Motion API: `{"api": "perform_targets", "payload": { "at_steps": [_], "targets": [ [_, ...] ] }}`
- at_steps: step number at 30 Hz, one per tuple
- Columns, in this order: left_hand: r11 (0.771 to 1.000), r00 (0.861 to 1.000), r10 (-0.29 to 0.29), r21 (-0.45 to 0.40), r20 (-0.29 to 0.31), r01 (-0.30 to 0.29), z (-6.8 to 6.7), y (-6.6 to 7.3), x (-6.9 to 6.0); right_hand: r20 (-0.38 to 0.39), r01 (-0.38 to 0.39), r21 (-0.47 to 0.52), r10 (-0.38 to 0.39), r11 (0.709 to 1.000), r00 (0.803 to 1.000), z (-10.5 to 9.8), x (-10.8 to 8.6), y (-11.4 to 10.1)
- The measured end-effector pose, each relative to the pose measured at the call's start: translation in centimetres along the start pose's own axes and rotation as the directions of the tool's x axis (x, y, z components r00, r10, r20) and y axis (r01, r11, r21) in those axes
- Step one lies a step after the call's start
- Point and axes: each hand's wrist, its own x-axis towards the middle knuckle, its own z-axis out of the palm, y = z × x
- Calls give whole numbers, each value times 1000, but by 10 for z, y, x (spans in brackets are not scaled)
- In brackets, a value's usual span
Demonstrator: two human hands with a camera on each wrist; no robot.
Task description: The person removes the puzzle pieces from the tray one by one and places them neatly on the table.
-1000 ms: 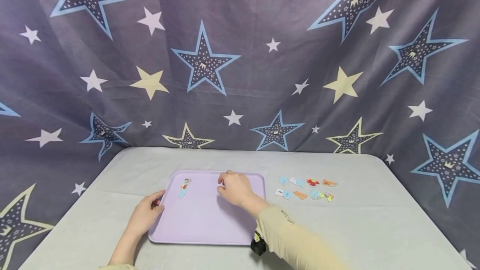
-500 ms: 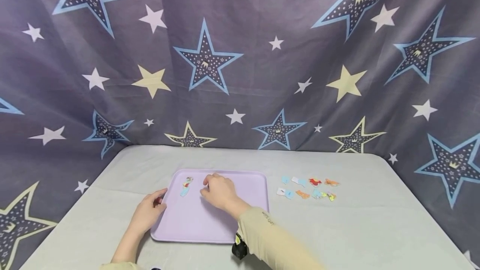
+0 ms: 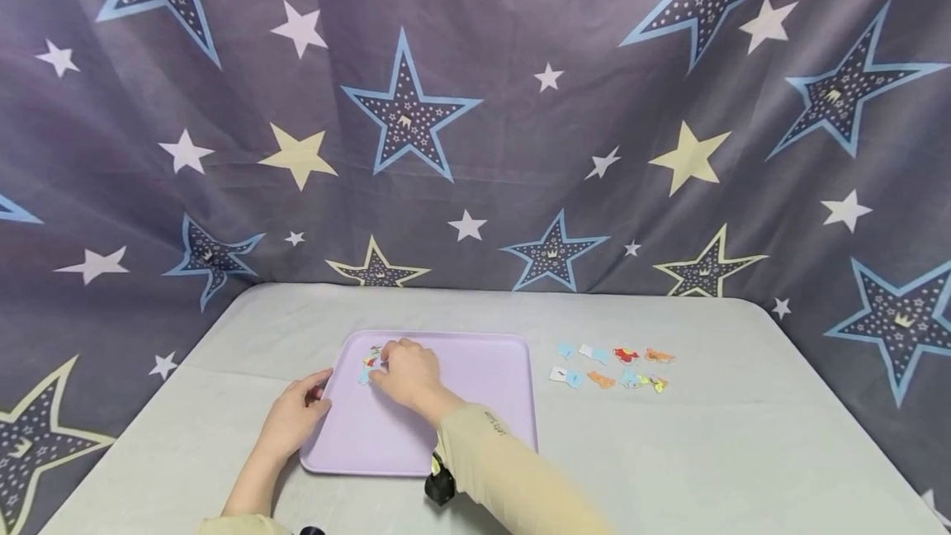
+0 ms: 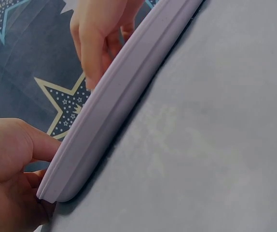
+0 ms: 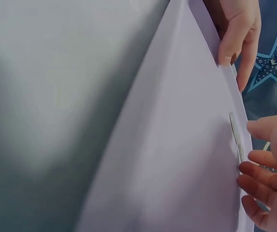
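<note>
Small flat printed cut-out pieces (image 3: 369, 362), with red and light blue areas, lie at the left of a lilac tray (image 3: 446, 428). My right hand (image 3: 409, 371) is over the tray beside them, its fingers loosely bent. In the right wrist view, the right hand's thumb and fingers (image 5: 261, 186) stand apart at the edge of these pieces (image 5: 237, 137); I cannot tell whether they touch. My left hand (image 3: 291, 418) grips the tray's left rim. In the left wrist view, the left thumb (image 4: 44, 146) lies over the rim with fingers beneath it.
Right of the tray, several more cut-out pieces lie on the pale tabletop (image 3: 706, 452) in two rows, among them a red piece (image 3: 626, 355) and an orange piece (image 3: 600, 380). A star-patterned curtain (image 3: 505, 147) hangs behind the table.
My right hand has moved left across the tray to the pieces there, and now partly covers them. The left hand has stayed on the tray's rim.
</note>
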Motion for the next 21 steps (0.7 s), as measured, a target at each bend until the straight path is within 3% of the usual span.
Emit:
{"api": "perform_targets", "payload": {
  "at_steps": [6, 21],
  "targets": [
    [1000, 1000, 2, -5, -7, -2, -3, 0, -2, 20, -58, -93, 60, 994, 998, 8, 6, -16],
    [1000, 1000, 6, -16, -10, -7, -3, 1, -2, -26, -188, -184, 187, 965, 982, 16, 6, -37]
  ]
}}
